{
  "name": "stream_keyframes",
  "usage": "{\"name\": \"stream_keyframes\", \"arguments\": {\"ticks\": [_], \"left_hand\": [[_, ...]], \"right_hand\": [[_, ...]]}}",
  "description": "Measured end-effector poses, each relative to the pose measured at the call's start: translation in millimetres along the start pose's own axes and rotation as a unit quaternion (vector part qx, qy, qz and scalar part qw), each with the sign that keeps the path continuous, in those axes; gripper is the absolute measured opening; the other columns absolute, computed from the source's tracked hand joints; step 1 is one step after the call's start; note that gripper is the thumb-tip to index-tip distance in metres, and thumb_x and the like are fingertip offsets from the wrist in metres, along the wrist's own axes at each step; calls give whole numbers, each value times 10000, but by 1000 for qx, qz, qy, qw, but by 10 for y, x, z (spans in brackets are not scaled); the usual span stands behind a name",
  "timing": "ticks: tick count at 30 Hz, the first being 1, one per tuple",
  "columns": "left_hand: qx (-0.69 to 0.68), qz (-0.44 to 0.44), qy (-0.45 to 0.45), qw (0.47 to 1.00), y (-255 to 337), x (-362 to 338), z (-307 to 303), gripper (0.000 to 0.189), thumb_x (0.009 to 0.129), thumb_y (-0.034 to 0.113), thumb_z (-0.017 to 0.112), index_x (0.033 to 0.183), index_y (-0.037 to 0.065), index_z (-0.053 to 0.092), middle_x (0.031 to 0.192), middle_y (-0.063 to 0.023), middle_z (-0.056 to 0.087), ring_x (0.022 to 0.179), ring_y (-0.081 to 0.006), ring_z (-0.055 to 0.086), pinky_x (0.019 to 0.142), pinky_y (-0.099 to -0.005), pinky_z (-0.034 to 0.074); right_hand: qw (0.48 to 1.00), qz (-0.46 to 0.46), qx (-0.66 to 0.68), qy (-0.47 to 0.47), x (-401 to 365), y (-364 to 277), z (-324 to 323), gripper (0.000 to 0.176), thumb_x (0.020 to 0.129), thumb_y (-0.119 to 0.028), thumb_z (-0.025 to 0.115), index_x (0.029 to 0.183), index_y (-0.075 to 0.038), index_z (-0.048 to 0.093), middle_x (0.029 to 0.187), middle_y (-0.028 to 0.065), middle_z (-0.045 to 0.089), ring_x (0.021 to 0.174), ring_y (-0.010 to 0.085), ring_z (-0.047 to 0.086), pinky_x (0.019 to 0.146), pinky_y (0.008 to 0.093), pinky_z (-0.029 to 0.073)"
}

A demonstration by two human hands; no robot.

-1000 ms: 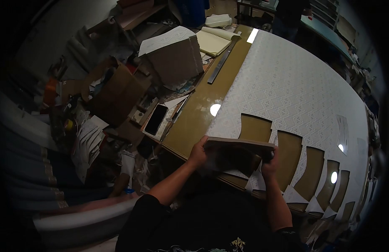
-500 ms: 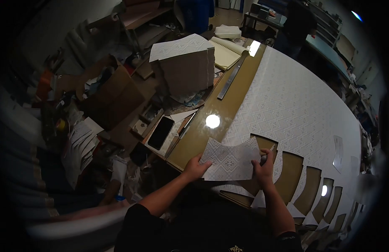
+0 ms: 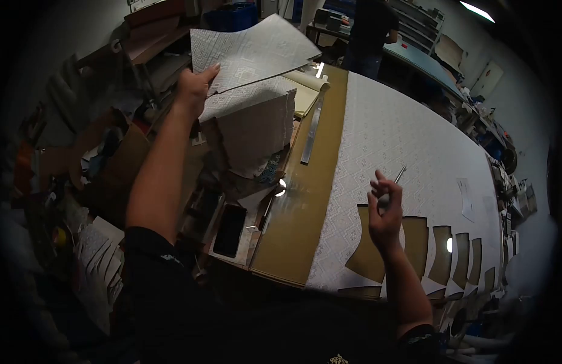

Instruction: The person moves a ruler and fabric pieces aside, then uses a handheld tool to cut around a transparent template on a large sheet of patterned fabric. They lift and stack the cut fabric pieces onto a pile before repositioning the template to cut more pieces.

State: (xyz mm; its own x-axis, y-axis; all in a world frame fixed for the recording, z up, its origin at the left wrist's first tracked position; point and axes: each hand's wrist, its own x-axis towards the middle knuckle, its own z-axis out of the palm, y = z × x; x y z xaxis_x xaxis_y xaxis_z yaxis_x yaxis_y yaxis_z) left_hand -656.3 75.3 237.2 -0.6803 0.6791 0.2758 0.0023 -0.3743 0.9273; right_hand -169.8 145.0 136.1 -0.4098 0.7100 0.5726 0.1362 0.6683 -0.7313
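Observation:
My left hand [image 3: 196, 88] grips the left corner of a cut piece of white embossed sheet [image 3: 250, 51], thumb on top. The piece has a curved upper edge and is held over a stack of similar pieces [image 3: 250, 130]. Above the large patterned sheet [image 3: 408, 139], my right hand [image 3: 386, 212] holds a slim pointed tool [image 3: 401, 174] with its tip up and away. Its exact kind is hard to make out. Several curved cut-outs [image 3: 415, 242] in the sheet beneath show the tan table surface.
A metal ruler [image 3: 312, 136] lies along the tan table edge [image 3: 287, 242], near a yellow notepad [image 3: 305, 97]. A phone [image 3: 230, 229] rests left of the table. White sheets [image 3: 99, 255] are piled at lower left. Another person [image 3: 372, 33] stands at the back.
My left hand has carried the cut piece up and left, from over the table to above the stack. My right hand has let go of the piece and keeps the pointed tool.

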Motion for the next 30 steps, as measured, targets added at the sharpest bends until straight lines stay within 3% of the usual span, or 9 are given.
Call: {"name": "stream_keyframes", "arguments": {"ticks": [3,5,11,12,14,18,24,26,30], "left_hand": [[38,-4,33,999,-601,418,-481,391,901,125,774,1213,-77,654,1101,-148,733,891,-207,693,807,-362,548],[210,-78,62,973,-1040,676,-816,372,885,123,780,1194,-56,676,1105,-137,742,921,-224,698,831,-387,543],[132,-149,-9,980,-697,438,-597,308,880,84,766,1151,-50,710,1085,-130,755,912,-240,710,828,-383,542],[133,-150,-12,980,-665,419,-578,308,880,84,766,1151,-50,710,1085,-130,755,912,-240,710,828,-383,542],[139,-153,0,978,-642,377,-549,320,881,77,761,1170,-50,706,1087,-138,754,908,-243,715,826,-373,542],[145,-131,11,981,-644,347,-530,323,877,71,754,1174,-49,707,1085,-144,753,919,-246,719,834,-371,544],[318,-48,-9,947,-739,445,-759,476,841,212,799,1212,-61,676,1092,-179,749,959,-260,727,874,-382,549],[586,21,55,808,-649,401,-742,589,829,304,818,1281,-30,640,1111,-206,738,1028,-294,719,921,-411,543],[604,-21,61,795,-468,161,-629,657,843,360,813,1341,-9,596,1201,-201,687,1134,-356,672,984,-453,520]], "right_hand": [[988,111,-111,6,-775,615,-219,368,941,-21,672,1283,-24,537,1220,210,679,1101,308,684,949,391,537],[968,177,-177,30,-1262,832,-466,404,941,-51,666,1321,-28,530,1222,205,658,1093,357,662,959,417,524],[895,301,-317,90,-2299,1302,-1092,441,902,-21,652,1324,-25,522,1314,254,572,1223,442,571,1049,481,465],[894,304,-317,91,-2378,1362,-1084,441,902,-21,652,1324,-25,522,1314,254,572,1223,442,571,1049,481,465],[901,203,-375,84,-2478,1436,-1075,456,895,-7,631,1334,-22,510,1302,264,566,1234,472,547,1068,515,446],[903,220,-359,86,-2447,1400,-1052,473,886,6,608,1345,-28,502,1304,268,560,1251,486,525,1079,535,431],[901,212,-372,73,-2425,1354,-1046,486,892,12,587,1368,-22,497,1298,258,556,1221,469,545,1056,519,449],[904,223,-357,82,-2421,1339,-1032,515,893,12,588,1397,-20,488,1295,250,559,1204,455,557,1037,506,461],[899,228,-366,76,-2410,1325,-1045,549,893,15,589,1429,-23,476,1286,241,567,1204,443,562,1032,501,465]]}}
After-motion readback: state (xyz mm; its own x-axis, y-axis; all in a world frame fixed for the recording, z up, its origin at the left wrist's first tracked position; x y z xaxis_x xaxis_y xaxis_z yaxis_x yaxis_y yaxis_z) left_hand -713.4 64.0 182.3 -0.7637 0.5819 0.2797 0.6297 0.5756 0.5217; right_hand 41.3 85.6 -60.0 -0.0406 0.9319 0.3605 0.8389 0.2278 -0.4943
